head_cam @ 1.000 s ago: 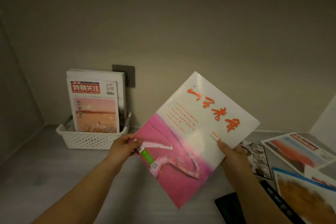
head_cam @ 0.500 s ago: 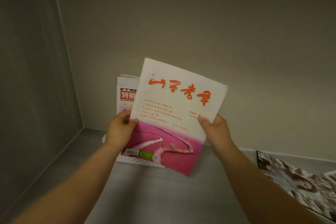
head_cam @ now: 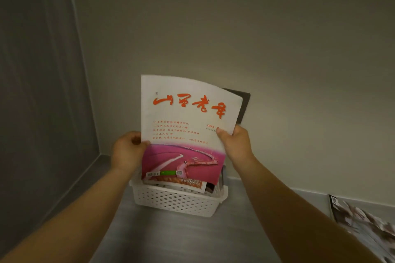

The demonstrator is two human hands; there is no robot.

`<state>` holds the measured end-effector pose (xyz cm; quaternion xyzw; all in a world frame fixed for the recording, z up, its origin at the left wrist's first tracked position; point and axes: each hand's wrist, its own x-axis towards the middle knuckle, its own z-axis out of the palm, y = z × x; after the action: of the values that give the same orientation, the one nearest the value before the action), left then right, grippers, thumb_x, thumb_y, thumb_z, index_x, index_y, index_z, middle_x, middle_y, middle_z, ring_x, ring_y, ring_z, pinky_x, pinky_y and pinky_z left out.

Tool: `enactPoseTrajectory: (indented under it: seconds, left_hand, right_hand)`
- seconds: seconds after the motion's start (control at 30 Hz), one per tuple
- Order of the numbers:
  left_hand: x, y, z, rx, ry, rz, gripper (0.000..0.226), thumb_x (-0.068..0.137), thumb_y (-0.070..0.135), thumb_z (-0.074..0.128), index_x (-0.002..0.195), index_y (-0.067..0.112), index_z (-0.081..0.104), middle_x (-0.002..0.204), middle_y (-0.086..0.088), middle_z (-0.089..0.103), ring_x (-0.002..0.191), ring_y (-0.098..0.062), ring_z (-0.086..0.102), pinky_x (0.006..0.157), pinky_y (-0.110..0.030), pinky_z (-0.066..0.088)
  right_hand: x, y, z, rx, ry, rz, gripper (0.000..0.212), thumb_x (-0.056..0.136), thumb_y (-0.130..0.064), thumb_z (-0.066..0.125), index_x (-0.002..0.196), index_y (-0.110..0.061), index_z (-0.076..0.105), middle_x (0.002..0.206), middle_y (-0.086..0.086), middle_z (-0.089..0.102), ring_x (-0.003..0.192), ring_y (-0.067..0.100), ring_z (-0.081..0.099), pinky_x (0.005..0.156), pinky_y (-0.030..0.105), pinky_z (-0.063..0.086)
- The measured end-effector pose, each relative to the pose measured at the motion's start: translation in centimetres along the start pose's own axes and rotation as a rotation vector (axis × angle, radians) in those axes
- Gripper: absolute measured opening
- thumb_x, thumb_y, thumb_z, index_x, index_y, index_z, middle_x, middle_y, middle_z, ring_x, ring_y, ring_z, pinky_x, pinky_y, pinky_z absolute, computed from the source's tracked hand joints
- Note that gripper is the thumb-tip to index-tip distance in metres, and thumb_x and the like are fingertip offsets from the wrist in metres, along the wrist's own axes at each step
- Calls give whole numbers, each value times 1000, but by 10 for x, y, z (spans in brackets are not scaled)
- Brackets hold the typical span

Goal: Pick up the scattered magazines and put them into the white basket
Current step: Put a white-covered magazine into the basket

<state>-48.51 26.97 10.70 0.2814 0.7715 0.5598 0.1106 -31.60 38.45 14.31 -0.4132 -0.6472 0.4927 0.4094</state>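
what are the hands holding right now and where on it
Both hands hold the pink-and-white magazine upright at the white basket: left hand on its left edge, right hand on its right edge, around mid-height.

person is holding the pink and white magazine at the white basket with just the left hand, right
No: both hands hold it. In the head view the left hand grips the left edge of the magazine and the right hand its right edge, at the white basket.
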Motion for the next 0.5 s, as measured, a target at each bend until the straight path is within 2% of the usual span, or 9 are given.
enactPoseTrajectory:
  seconds: [0.07,0.17,0.27,0.37,0.5]
  left_hand:
    - [3,-10,7,41,-16,-10,14,84,10,56,95,4,60,107,-18,65,83,-25,54,64,-29,41]
    - [8,-22,15,112,-48,-23,15,84,10,56,96,2,60,108,-20,65,91,-32,58,71,-33,41]
    - [11,-28,21,159,-58,-27,14,85,10,54,96,2,59,109,-20,64,94,-32,58,76,-37,45]
    - [13,-29,25,167,-46,-19,15,85,10,53,98,3,57,110,-19,64,100,-35,58,79,-40,47]
    - [10,-28,26,109,-20,-16,26,83,10,58,107,3,52,117,-21,58,105,-36,55,84,-43,47]
  right_hand:
    - [2,12,3,-33,-1,35,27,89,-13,50,116,-8,56,118,14,62,76,14,58,55,16,48]
    - [4,26,5,-86,3,78,29,89,-13,50,118,-8,54,120,14,61,83,16,56,57,17,45]
    - [5,36,8,-141,9,81,28,90,-14,49,117,-8,54,120,14,61,86,17,57,59,17,46]
    - [7,42,11,-211,71,42,28,90,-16,49,116,-10,53,120,12,61,100,24,60,72,27,49]
    - [9,48,9,-275,135,19,18,89,-18,50,106,-14,45,120,10,59,102,24,61,61,16,45]
